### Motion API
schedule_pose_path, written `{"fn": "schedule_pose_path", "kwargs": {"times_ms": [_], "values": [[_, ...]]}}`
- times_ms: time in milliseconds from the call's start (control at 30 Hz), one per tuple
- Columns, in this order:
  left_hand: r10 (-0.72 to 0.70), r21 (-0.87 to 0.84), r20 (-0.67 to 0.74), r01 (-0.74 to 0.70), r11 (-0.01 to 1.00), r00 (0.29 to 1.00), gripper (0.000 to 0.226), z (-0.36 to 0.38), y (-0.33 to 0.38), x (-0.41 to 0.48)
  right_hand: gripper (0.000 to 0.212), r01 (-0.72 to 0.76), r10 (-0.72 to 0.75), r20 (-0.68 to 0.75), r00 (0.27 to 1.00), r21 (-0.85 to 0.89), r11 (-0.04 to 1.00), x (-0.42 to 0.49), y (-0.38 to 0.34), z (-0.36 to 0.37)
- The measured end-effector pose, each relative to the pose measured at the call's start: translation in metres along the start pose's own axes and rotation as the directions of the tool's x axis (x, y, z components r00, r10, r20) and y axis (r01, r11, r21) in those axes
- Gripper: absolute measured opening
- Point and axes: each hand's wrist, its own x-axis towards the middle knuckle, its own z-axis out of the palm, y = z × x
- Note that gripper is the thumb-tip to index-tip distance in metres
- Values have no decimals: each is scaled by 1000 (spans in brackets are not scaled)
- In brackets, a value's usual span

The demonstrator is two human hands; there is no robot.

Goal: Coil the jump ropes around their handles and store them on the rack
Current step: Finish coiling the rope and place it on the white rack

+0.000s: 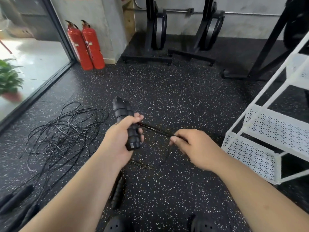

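Note:
My left hand (120,138) grips a pair of black jump rope handles (124,114) held together, pointing up and away. A thin black rope (155,129) runs taut from the handles to my right hand (189,144), which pinches it between thumb and fingers. Below the hands a loose loop of the same rope (160,163) hangs to the floor. A tangle of other black ropes (65,131) lies on the floor at the left. More black handles (118,193) lie on the floor under my left forearm. The white perforated rack (260,131) stands at the right.
Two red fire extinguishers (85,46) stand by the wall beside a glass door (33,64). Black exercise machines (157,30) line the back wall. Dark handles (18,196) lie at the lower left. My black shoes (117,225) show at the bottom. A potted plant (8,81) sits outside.

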Motion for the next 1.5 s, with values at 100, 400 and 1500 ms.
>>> {"fn": "schedule_pose_path", "kwargs": {"times_ms": [100,400,1500], "values": [[7,302,-49,8,953,999,36,3,0,-6,26,-21,19,-144,989,-12,1000,1,2,-3],[314,894,388,-272,-355,866,59,0,-15,-21,30,-203,162,-343,925,-88,975,8,14,-12],[105,164,99,-120,979,990,45,30,-40,-26,25,90,-22,-402,915,152,984,-3,-38,15]]}}
